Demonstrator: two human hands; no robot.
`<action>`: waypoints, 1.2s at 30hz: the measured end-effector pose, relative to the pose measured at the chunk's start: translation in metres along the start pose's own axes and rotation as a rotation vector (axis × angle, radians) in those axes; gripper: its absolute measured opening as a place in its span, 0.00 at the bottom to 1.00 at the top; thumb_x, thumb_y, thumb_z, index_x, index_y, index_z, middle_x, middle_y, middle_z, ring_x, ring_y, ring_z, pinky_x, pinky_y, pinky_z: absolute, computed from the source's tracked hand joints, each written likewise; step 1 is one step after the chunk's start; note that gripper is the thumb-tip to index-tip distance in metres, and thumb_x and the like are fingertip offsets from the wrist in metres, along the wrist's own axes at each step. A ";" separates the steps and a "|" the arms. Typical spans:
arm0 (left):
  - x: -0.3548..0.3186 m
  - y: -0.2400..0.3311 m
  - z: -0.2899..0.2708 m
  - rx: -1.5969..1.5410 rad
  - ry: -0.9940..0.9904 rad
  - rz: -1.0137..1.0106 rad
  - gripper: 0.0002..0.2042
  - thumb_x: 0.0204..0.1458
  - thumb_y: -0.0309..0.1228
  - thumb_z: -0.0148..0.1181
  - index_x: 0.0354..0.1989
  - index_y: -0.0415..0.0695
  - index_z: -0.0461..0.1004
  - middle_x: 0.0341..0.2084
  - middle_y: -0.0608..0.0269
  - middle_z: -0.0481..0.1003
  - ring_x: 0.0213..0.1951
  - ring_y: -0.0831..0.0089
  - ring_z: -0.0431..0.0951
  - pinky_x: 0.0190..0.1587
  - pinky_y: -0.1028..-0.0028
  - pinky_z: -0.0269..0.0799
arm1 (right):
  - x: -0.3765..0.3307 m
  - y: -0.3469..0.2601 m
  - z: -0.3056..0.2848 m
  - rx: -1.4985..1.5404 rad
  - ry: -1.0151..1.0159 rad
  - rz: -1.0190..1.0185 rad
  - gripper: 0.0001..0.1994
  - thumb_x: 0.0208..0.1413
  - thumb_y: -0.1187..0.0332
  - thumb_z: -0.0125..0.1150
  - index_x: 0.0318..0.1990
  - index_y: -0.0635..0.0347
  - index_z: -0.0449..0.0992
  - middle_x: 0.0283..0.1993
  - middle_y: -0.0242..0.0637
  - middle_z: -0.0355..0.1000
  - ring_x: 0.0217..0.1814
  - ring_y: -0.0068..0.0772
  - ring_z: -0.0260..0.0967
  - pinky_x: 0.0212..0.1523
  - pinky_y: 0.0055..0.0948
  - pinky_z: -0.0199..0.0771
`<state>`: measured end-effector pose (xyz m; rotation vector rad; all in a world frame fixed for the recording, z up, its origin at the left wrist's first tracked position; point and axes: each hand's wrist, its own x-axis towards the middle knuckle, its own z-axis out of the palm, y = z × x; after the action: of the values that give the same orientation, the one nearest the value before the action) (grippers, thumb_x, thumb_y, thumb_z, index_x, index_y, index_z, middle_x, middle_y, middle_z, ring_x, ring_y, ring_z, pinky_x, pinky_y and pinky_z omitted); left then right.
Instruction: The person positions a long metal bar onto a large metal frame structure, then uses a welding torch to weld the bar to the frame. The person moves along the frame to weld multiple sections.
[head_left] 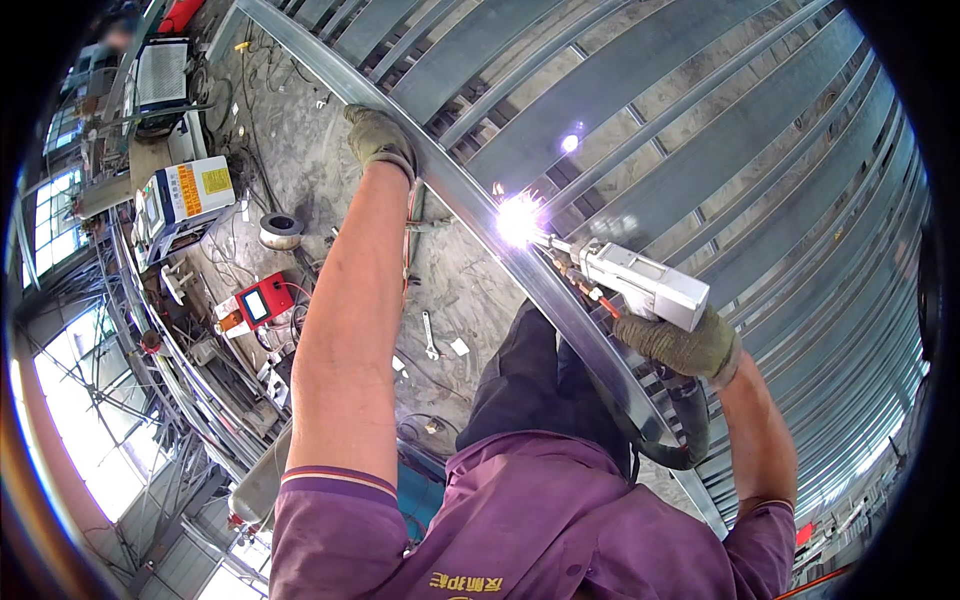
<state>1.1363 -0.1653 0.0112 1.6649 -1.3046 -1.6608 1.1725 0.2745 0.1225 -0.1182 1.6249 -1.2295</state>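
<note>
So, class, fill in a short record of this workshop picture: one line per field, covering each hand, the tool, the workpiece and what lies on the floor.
Left hand: gloved left hand rests on the edge rail of the metal frame
Right hand: gloved right hand grips the welding gun
Tool: gun's tip points at a bright spark on the rail; black hose hangs below it
Workpiece: frame of long grey metal slats
Floor: wrench, wire spool, red box with a screen
</note>
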 end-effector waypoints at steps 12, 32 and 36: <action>0.024 -0.012 -0.005 -0.011 -0.018 -0.012 0.34 0.65 0.63 0.43 0.65 0.47 0.72 0.64 0.60 0.73 0.60 0.60 0.73 0.67 0.59 0.64 | -0.001 -0.003 -0.002 -0.028 -0.020 0.071 0.30 0.51 0.52 0.79 0.58 0.59 0.80 0.34 0.32 0.80 0.27 0.19 0.72 0.26 0.24 0.76; 0.025 -0.014 -0.003 -0.030 -0.070 0.003 0.32 0.68 0.56 0.39 0.68 0.44 0.70 0.63 0.56 0.75 0.62 0.61 0.75 0.65 0.64 0.67 | -0.004 -0.006 -0.001 -0.038 -0.004 0.004 0.28 0.52 0.57 0.78 0.58 0.61 0.80 0.35 0.31 0.80 0.31 0.18 0.72 0.29 0.25 0.75; 0.045 -0.021 -0.012 0.053 -0.051 0.019 0.33 0.67 0.57 0.40 0.68 0.43 0.70 0.63 0.55 0.74 0.61 0.59 0.76 0.65 0.62 0.67 | -0.004 -0.007 -0.002 -0.067 -0.013 0.037 0.29 0.52 0.57 0.79 0.59 0.61 0.80 0.36 0.32 0.81 0.33 0.18 0.73 0.31 0.25 0.76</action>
<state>1.1462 -0.1974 -0.0278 1.6456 -1.3961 -1.6812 1.1697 0.2748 0.1298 -0.1371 1.6502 -1.1448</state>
